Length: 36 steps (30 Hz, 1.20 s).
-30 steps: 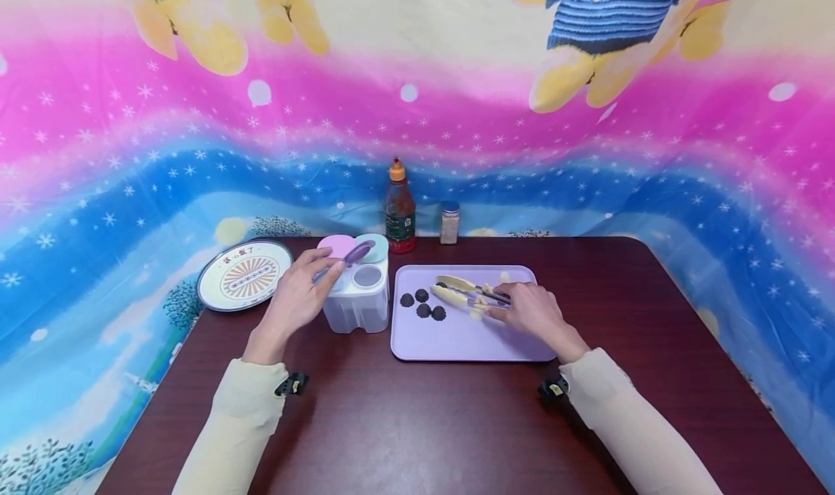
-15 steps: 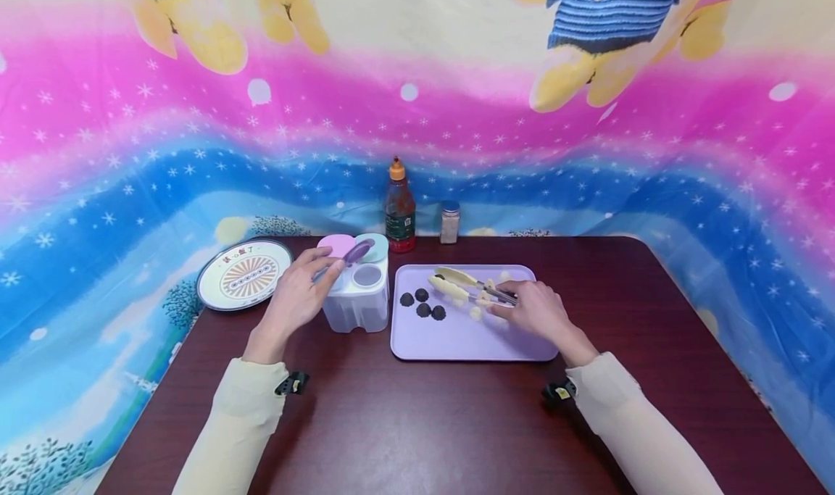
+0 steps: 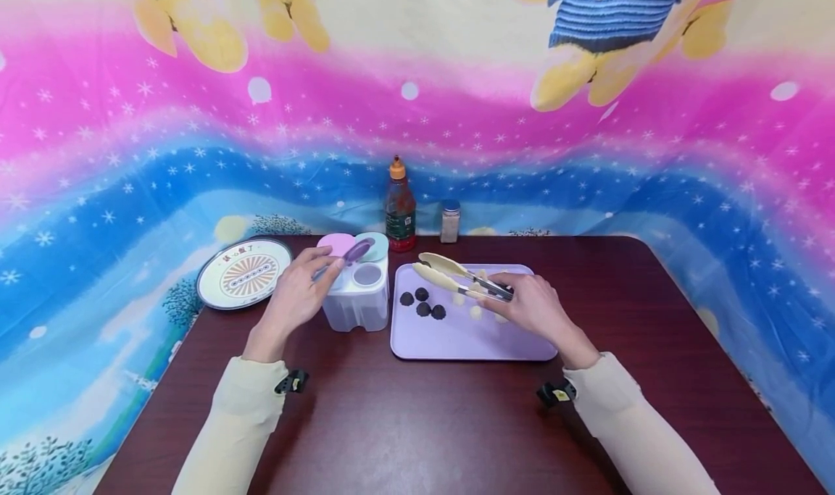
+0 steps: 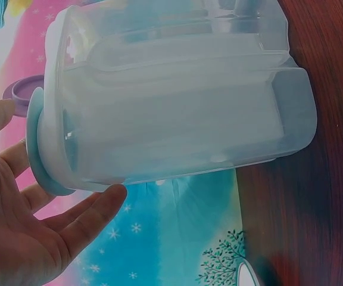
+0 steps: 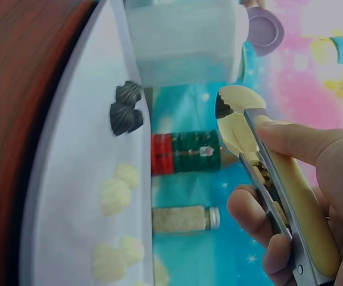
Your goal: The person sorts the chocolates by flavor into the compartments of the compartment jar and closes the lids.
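My left hand (image 3: pixel 296 292) holds up the round purple lid (image 3: pixel 359 251) of a translucent multi-compartment container (image 3: pixel 357 312), and the compartment opening below it is uncovered. In the left wrist view, the thumb touches the purple lid (image 4: pixel 28 92) while other fingers lie near the teal lid (image 4: pixel 40 143). My right hand (image 3: pixel 536 305) grips cream-tipped metal tongs (image 3: pixel 443 278) raised over the lilac tray (image 3: pixel 430 344). Between the tong tips sits a dark ridged piece (image 5: pixel 223 107), seen in the right wrist view. Several dark ridged pieces (image 3: pixel 423 309) and several pale swirled ones (image 5: pixel 113 196) lie on the tray.
A red sauce bottle (image 3: pixel 400 219) and a small blue-capped jar (image 3: pixel 450 223) stand at the table's back edge. Left of the container is a patterned plate (image 3: pixel 246 276). A printed cloth (image 3: pixel 417 111) hangs behind the dark wooden table (image 3: pixel 391 422).
The tongs have lifted and shifted left toward the container, taking one dark piece off the tray. My left hand stays at the purple lid.
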{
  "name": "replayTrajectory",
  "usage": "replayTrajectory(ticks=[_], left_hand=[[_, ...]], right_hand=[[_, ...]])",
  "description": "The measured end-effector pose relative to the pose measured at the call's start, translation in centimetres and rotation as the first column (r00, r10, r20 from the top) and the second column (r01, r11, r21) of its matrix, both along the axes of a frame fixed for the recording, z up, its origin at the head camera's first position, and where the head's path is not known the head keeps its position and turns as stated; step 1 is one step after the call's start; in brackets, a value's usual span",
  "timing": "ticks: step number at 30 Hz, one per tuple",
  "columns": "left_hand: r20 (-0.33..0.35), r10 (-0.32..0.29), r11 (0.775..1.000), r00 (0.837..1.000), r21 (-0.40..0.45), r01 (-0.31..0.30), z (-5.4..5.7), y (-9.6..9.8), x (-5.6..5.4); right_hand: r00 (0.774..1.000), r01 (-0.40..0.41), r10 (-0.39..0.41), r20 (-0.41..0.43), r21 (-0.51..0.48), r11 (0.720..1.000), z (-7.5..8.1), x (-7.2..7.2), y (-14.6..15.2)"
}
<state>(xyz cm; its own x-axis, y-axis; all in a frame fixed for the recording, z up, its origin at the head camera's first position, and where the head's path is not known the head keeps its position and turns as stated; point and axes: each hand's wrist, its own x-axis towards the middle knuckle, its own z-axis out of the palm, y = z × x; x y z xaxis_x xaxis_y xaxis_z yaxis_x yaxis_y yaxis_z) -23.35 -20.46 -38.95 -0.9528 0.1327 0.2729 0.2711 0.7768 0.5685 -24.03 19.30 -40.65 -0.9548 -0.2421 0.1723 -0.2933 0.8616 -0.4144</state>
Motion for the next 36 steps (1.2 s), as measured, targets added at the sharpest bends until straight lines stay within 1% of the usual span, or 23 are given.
replayTrajectory(ticks=[7,12,15,23,27,32,36], left_hand=[[-0.016,-0.006,1.0,1.0,-0.003,0.006,0.0,-0.1,0.1],[-0.025,0.001,1.0,1.0,0.005,-0.001,-0.1,-0.1,0.2],[-0.022,0.001,1.0,1.0,0.004,-0.001,-0.1,-0.1,0.2],[-0.03,-0.011,1.0,0.999,0.0,0.011,-0.1,-0.2,0.1],[-0.029,-0.011,1.0,1.0,0.0,0.011,-0.1,-0.2,0.1],[-0.026,-0.01,1.0,1.0,-0.005,0.01,0.0,-0.1,0.1],[-0.03,-0.011,1.0,0.999,-0.008,0.01,0.1,0.0,0.1]], right_hand=[[0.999,-0.035,0.034,-0.022,-0.058,0.998,0.9,0.7,-1.0],[0.995,-0.066,0.059,-0.086,-0.082,0.994,1.3,0.9,-1.9],[0.99,-0.089,0.079,-0.121,-0.082,0.993,1.6,1.0,-2.4],[0.981,-0.12,0.111,-0.159,-0.047,0.992,2.4,1.4,-3.6],[0.98,-0.135,0.125,-0.154,-0.062,0.989,2.6,1.5,-4.3],[0.979,-0.146,0.131,-0.153,-0.088,0.985,2.5,1.5,-5.2],[0.978,-0.154,0.139,-0.158,-0.089,0.984,2.3,1.6,-5.8]])
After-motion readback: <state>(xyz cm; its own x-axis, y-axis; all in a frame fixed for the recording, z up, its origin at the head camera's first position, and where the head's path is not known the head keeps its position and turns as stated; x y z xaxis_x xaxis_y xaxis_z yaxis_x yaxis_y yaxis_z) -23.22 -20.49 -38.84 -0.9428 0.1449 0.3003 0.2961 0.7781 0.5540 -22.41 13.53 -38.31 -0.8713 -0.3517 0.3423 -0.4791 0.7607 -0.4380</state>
